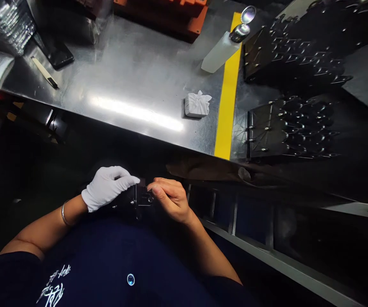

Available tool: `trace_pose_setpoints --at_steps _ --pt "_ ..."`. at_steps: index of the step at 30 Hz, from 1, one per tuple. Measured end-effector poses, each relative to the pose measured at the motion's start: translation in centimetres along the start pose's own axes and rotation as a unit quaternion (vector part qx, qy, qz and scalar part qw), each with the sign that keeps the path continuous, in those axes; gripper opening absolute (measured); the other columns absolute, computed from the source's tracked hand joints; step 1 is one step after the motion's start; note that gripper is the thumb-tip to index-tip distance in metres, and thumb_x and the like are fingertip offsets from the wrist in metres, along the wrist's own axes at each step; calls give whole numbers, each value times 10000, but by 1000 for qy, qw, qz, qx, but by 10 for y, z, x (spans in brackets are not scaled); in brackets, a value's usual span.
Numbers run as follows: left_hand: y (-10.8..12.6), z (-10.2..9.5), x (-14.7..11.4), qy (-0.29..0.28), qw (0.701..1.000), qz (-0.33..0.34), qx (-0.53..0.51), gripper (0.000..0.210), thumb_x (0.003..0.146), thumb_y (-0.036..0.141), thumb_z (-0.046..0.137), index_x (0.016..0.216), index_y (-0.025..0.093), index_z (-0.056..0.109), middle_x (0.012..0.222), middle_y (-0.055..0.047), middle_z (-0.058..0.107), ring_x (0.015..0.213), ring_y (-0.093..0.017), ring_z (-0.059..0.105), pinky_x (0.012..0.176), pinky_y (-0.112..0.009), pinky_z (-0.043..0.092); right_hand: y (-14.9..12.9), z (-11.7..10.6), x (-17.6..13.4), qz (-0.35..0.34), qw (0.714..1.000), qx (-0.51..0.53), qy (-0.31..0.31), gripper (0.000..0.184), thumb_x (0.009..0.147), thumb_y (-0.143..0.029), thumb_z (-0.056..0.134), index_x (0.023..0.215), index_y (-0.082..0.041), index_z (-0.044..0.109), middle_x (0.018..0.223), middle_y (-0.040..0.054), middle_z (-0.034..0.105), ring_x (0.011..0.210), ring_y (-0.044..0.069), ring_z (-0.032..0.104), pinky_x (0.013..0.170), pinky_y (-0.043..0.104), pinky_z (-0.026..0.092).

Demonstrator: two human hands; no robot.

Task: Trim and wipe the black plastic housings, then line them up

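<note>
My left hand (107,187), in a white glove, pinches the edge of a dark flat part (141,197) with shiny metal pins or loops. The part hangs in front of my body, below the bench edge. My right hand (173,198) is bare, its thumb and fingers pressed together at the part's right side. Something thin and tiny glints at those fingertips, too small to name. Much of the part blends into the dark background and shirt.
On the metal bench (132,76) sit a white cloth-wrapped block (197,105), a white bottle with metal top (220,51), a cutter-like tool (45,72) and an orange bin (171,17). Right of the yellow strip (230,94) stand stacked dark parts with shiny loops (293,128).
</note>
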State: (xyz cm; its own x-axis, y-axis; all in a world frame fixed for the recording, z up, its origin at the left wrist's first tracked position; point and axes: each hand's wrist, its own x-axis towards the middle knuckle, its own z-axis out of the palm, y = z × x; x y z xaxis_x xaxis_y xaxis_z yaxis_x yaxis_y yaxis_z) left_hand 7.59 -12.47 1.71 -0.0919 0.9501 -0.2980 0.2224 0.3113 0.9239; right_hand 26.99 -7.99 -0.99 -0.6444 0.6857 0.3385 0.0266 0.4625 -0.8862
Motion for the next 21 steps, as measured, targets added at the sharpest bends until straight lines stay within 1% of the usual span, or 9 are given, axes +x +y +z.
trace_pose_setpoints --at_steps 2,5,7,9,11,12,14,16,21 --pt "1 -2 1 -6 1000 0 1 330 732 460 685 577 169 670 567 0 633 530 -103 528 506 -216 411 0 0 0 -2 1000 -12 16 203 911 -105 461 766 -155 594 591 -3 513 532 88 453 507 234 352" --pt "2 -3 1 -5 1000 4 4 317 726 454 694 588 168 681 577 -2 640 541 -104 533 515 -217 413 2 0 -1 -13 1000 -9 0 231 906 -102 467 701 -162 556 545 -22 446 508 83 397 503 242 324" --pt "1 -2 0 -16 1000 5 3 307 720 447 700 594 168 687 580 -4 645 544 -107 540 520 -218 416 3 -1 -3 -8 999 35 -33 282 915 -124 462 641 -171 509 521 -30 409 492 81 372 491 245 309" --pt "-1 -2 -1 -26 1000 9 1 302 717 444 705 598 167 692 583 -6 649 546 -108 544 524 -220 419 4 -3 -5 1 993 105 -58 321 936 -182 448 618 -177 492 507 -30 408 476 82 375 476 245 310" --pt "-4 -2 -1 -14 1000 15 3 312 720 453 701 595 168 687 583 -6 647 546 -109 544 522 -221 417 3 -5 -6 8 989 139 -44 327 952 -230 430 646 -174 529 510 -21 444 472 88 406 472 244 333" --pt "-5 -2 0 0 1000 16 6 321 721 461 698 590 168 682 582 -6 646 548 -110 545 522 -222 417 1 -5 -6 9 992 125 -24 314 953 -237 430 673 -170 555 519 -15 470 477 92 425 476 245 347" --pt "-6 -3 1 26 1000 15 10 341 723 475 693 577 168 668 576 -6 639 549 -114 546 522 -226 418 -2 -4 -5 6 999 51 10 277 945 -210 442 717 -163 591 545 -1 523 492 96 461 485 242 369" --pt "-6 -3 2 33 999 11 16 346 724 478 690 572 169 661 569 -5 633 547 -118 546 523 -230 422 -4 -2 -4 -1 1000 -18 18 257 935 -178 449 730 -161 604 571 10 566 502 97 484 489 238 382" --pt "-5 -3 1 27 999 -2 26 345 728 483 681 580 172 662 574 -7 636 553 -124 551 523 -231 432 -6 1 -2 -6 998 -59 27 258 922 -157 451 716 -166 606 580 18 600 508 106 516 509 246 415"
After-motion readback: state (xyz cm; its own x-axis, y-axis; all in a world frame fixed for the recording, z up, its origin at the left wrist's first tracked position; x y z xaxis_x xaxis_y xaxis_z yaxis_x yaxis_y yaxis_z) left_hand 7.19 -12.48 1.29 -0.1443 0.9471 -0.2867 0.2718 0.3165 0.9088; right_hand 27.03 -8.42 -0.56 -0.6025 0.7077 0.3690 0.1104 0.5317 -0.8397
